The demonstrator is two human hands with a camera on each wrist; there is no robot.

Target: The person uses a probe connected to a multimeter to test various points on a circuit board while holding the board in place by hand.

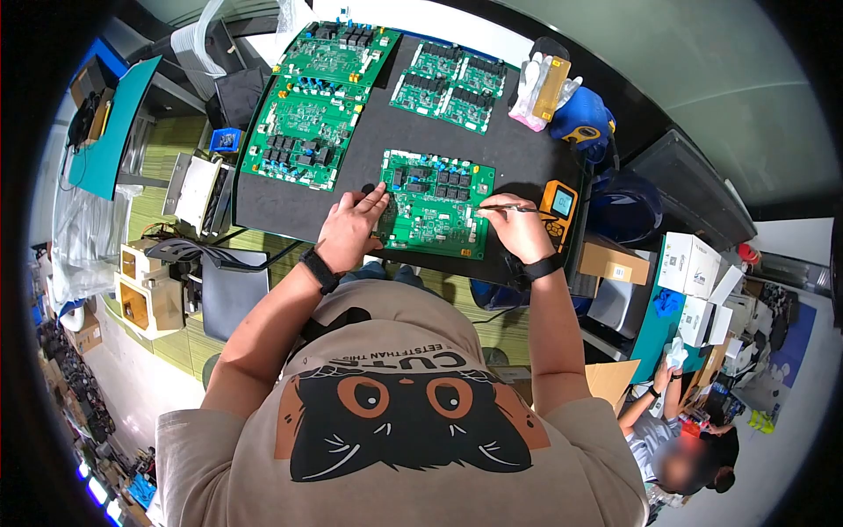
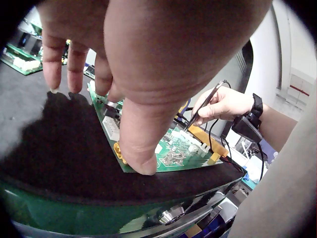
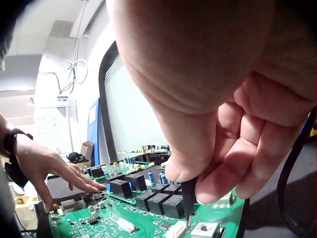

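A green circuit board (image 1: 436,230) with black relays and white connectors lies on the dark mat in front of me. At its left edge rests my left hand (image 1: 349,227), fingers extended; its thumb (image 2: 141,148) presses on the board's corner beside a yellow part. Over the right side, my right hand (image 1: 518,230) pinches slim black tweezers (image 3: 188,198) between thumb and fingers. Their points reach down to a white connector (image 3: 177,229) near the board's edge, beside a metal-cased part (image 3: 205,229). Close to the right hand lies an orange handheld meter (image 1: 559,202) with a lit display.
Larger green boards (image 1: 303,132) lie on the mat's left, and a panel of smaller boards (image 1: 448,83) at the back. A blue device (image 1: 581,123) and bagged items (image 1: 533,92) stand at the back right. Cardboard boxes (image 1: 615,262) sit off the right edge. Another person (image 1: 663,430) is farther right.
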